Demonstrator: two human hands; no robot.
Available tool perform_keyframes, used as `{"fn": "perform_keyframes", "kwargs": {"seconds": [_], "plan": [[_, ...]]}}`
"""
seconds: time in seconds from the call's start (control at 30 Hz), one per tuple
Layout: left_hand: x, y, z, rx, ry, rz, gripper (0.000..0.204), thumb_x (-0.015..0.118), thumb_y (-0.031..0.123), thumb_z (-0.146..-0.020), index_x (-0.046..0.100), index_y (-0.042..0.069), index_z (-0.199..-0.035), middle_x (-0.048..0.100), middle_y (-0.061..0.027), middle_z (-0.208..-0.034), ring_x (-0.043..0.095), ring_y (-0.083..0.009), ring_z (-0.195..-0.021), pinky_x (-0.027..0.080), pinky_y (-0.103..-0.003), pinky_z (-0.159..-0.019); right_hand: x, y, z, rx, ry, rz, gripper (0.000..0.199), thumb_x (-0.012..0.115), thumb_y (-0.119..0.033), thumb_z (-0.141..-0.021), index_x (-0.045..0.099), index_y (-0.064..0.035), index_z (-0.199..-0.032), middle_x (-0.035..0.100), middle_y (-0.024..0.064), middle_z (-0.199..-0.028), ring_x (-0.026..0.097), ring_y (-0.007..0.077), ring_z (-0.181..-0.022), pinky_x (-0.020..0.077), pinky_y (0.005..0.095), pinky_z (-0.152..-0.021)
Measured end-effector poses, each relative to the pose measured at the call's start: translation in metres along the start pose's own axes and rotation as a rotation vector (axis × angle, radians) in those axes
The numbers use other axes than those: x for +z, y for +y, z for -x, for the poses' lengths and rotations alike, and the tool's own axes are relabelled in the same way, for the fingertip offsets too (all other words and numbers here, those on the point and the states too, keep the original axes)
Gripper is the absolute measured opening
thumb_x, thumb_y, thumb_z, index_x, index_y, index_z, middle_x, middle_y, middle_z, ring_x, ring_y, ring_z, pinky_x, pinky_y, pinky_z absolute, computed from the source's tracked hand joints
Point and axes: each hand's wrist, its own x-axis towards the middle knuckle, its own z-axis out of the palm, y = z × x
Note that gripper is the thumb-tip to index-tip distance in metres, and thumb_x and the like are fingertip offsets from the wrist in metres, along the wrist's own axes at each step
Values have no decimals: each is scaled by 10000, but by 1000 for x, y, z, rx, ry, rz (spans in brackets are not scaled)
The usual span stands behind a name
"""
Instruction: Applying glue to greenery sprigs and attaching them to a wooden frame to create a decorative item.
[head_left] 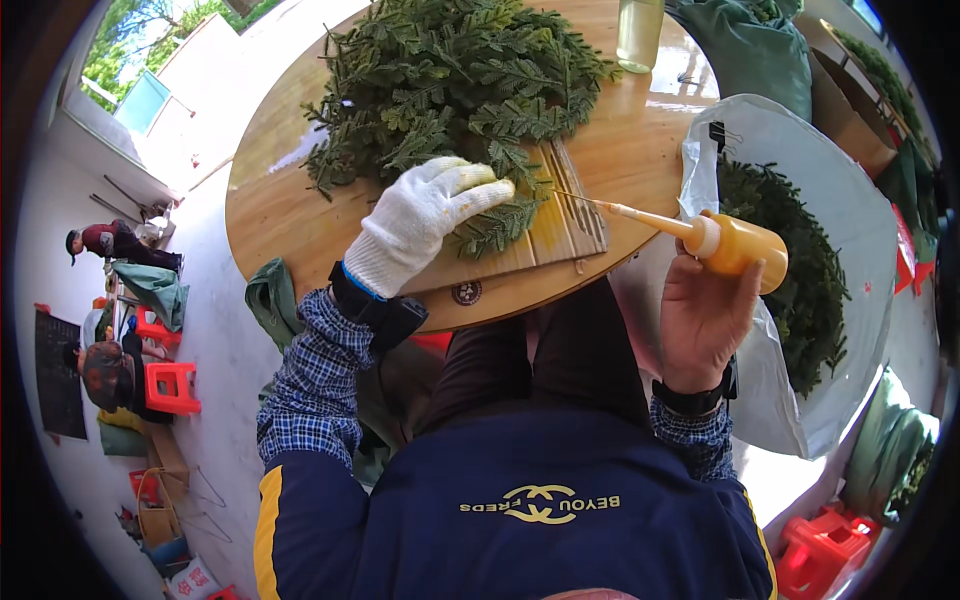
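My left hand [415,220], in a white knit glove with yellow stains on the fingers, is closed on a green fir-like sprig [497,226]. The sprig lies over a piece of brown cardboard [578,225] marked with yellow smears, at the table's near edge. Bare, my right hand [710,325] holds an orange squeeze bottle [745,257] on its side. Its long thin nozzle points left, with the tip above the cardboard and close to the sprig. Beyond my left hand, a large heap of green branches [450,75] covers much of the round wooden table [265,205].
A clear container of pale yellow liquid [640,38] stands at the table's far right. Right of the table, a white sack [865,210] with a black binder clip [718,136] holds more greenery [785,270]. Red stools [172,388] and two people [112,375] are at far left.
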Motion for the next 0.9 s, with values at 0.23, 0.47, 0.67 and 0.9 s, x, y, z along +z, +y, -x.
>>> {"fn": "perform_keyframes", "kwargs": {"seconds": [0.23, 0.47, 0.67, 0.9], "plan": [[-18, 46, 27, -367, 141, 91, 346, 673, 158, -759, 653, 162, -1105, 634, -44, -1057, 600, -248, -960, 505, -352, -854, -2, 8, -8, -47, -12, 27, 523, 645, -255, -897, 433, -2, -1303, 478, 183, -1296, 493, 270, -1157, 464, 323, -877], [3, 44, 31, -516, -42, 58, 427, 734, 154, -716, 644, 156, -1134, 621, -70, -1096, 580, -261, -1001, 488, -368, -873, 5, 21, -13, 26, -61, 50, 601, 687, -228, -866, 401, 19, -1332, 459, 197, -1325, 492, 249, -1159, 431, 319, -879], [-7, 26, 38, -436, -36, 55, 454, 739, 156, -711, 637, 142, -1153, 629, -82, -1074, 585, -272, -985, 491, -365, -852, 8, 33, -23, 54, -75, 94, 601, 694, -238, -860, 410, 13, -1327, 456, 202, -1335, 491, 248, -1160, 433, 316, -866], [-8, 30, 46, -559, 217, 151, 396, 744, 155, -712, 662, 120, -1099, 643, -88, -1022, 603, -271, -928, 501, -356, -801, 6, 47, -32, 132, -26, 105, 568, 676, -271, -872, 431, -8, -1312, 472, 209, -1324, 506, 255, -1152, 463, 327, -871]]}}
